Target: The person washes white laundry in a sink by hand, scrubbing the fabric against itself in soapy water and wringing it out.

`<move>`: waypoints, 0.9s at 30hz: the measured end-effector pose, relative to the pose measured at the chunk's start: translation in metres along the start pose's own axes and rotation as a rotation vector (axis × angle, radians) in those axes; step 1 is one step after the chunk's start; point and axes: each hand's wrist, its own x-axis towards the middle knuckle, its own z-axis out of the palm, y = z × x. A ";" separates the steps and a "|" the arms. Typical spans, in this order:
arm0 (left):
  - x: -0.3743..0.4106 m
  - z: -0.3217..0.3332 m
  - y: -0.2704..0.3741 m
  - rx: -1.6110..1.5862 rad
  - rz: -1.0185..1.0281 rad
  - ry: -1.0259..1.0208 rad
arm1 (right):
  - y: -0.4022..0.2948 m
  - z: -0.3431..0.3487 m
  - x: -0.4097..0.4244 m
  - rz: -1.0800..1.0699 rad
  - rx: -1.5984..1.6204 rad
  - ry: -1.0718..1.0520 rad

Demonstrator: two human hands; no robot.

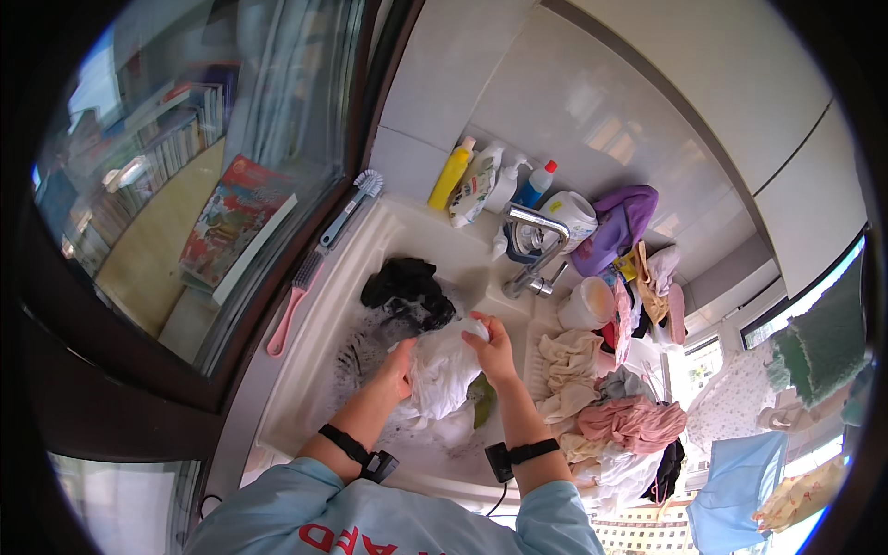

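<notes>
A wet white cloth garment (444, 371) hangs between my two hands over the laundry sink (277, 423). My left hand (397, 371) grips its left side, with the fingers partly hidden behind the fabric. At the upper right edge, my right hand (491, 347) pinches the cloth between thumb and fingers. Soapy, greyish water (350, 378) with suds lies below. A dark, wet garment (409, 291) is heaped toward the back of the basin. Part of an olive-green cloth (483, 401) shows beside my right wrist.
A chrome faucet (534, 257) rises at the back right. Bottles, including a yellow one (451, 173), line the tiled wall. A pink-handled brush (295, 302) and a blue-grey brush (350, 208) lie on the left ledge. Piled clothes (628, 423) and a white tub (587, 304) sit at right.
</notes>
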 end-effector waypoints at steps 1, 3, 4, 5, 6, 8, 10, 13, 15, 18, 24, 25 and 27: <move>0.002 0.000 -0.005 -0.002 -0.006 -0.033 | -0.010 0.014 -0.009 0.088 0.070 -0.080; 0.015 -0.013 -0.013 -0.037 0.016 -0.137 | -0.021 0.047 -0.035 -0.062 -0.320 -0.067; 0.033 -0.032 -0.016 -0.073 0.049 -0.207 | -0.035 0.066 -0.049 -0.227 -0.453 -0.088; 0.043 -0.045 -0.017 -0.109 0.068 -0.283 | -0.049 0.081 -0.063 -0.387 -0.594 -0.100; 0.038 -0.051 -0.011 -0.141 -0.024 -0.701 | -0.056 0.091 -0.072 -0.450 -0.614 -0.129; 0.020 -0.050 -0.004 -0.115 -0.036 -0.618 | -0.056 0.109 -0.085 -0.563 -0.573 -0.158; 0.025 -0.064 -0.008 -0.169 0.022 -0.625 | -0.051 0.115 -0.087 -0.525 -0.597 -0.140; 0.054 -0.079 -0.029 -0.196 0.124 -0.438 | -0.018 0.100 -0.065 -0.348 -0.583 0.013; 0.026 -0.025 -0.024 0.022 0.141 0.127 | 0.012 0.072 -0.036 -0.036 -0.740 0.178; 0.031 -0.024 -0.030 0.120 0.035 -0.011 | 0.001 0.050 -0.031 0.055 -0.784 0.138; 0.030 -0.019 -0.022 0.239 0.131 -0.088 | 0.022 -0.003 -0.031 0.177 -0.232 -0.409; 0.015 -0.009 -0.015 0.216 0.161 -0.079 | 0.011 -0.005 -0.035 0.310 -0.222 -0.482; 0.000 0.000 -0.006 0.160 0.208 -0.074 | -0.023 -0.011 -0.042 0.446 -0.173 -0.578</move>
